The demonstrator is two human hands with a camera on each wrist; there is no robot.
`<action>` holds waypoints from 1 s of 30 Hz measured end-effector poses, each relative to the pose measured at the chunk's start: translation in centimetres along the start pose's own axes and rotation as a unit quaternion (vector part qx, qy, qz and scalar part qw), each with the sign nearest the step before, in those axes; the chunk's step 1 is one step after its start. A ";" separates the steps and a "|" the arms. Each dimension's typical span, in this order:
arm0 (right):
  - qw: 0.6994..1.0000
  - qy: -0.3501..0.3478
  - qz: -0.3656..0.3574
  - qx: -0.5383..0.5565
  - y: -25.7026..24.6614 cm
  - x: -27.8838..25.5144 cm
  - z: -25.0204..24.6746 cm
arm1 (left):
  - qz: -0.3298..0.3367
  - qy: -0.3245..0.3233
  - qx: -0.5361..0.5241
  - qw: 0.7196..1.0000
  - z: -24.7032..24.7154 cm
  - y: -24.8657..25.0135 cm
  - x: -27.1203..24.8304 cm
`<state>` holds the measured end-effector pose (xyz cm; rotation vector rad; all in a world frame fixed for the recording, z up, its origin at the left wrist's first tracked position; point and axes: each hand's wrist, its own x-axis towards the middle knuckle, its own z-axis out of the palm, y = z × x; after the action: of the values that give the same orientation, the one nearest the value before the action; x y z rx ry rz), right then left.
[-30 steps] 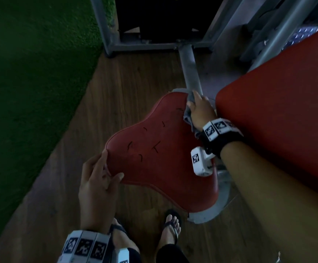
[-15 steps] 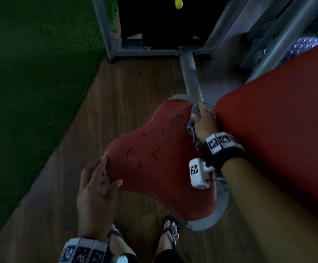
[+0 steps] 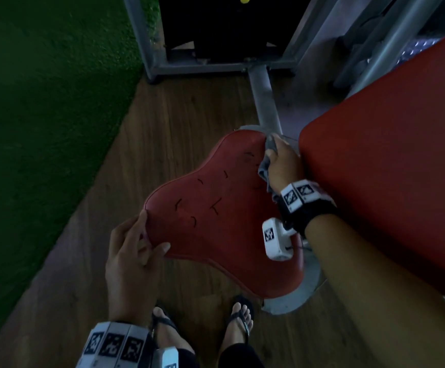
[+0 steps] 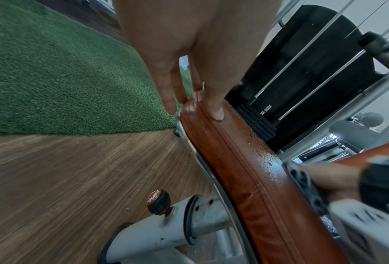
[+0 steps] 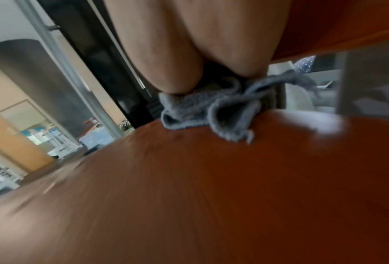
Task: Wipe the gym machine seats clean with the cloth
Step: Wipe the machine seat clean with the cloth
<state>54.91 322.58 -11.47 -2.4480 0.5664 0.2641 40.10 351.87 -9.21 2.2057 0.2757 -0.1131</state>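
Observation:
The red gym seat [image 3: 216, 221], with small dark cuts in its cover, fills the middle of the head view. My left hand [image 3: 149, 235] grips its near-left lobe, thumb on top and fingers down along the edge; the left wrist view shows that hand [image 4: 195, 100] pinching the seat rim [image 4: 245, 169]. My right hand [image 3: 277, 155] holds a bunched grey cloth [image 3: 265, 168] pressed on the seat's far-right edge. Seen from the right wrist, the cloth [image 5: 211, 110] lies crumpled under the hand [image 5: 211, 75] on the seat [image 5: 211, 187].
A large red pad [image 3: 388, 195] stands close on the right of the seat. A grey frame post [image 3: 265, 102] runs to the black weight stack [image 3: 216, 27]. Green turf [image 3: 43, 128] borders the wooden floor [image 3: 176, 123]. My sandalled feet [image 3: 240, 320] stand below the seat.
My right hand has slid the cloth a little toward me along the seat's far-right edge. The left hand keeps its hold on the seat.

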 end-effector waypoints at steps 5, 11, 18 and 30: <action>0.990 0.033 -0.087 -0.105 4.1 -8.3 1.2 | 0.000 0.012 0.003 1.000 0.0 -0.6 0.1; 0.974 -0.070 -0.096 -0.192 3.2 -15.1 2.3 | 0.004 0.021 0.026 0.999 0.1 -0.3 0.0; 0.973 -0.076 -0.098 -0.193 -0.2 -10.9 1.6 | 0.014 0.014 0.026 0.999 -0.1 -0.2 0.0; 0.961 -0.079 -0.126 -0.234 -0.8 -5.7 2.1 | 0.024 0.014 -0.015 1.000 0.0 -0.9 -0.1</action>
<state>50.06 326.32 -10.98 -2.8828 0.1232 0.5317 39.75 352.41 -9.92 2.1844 0.2384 -0.0513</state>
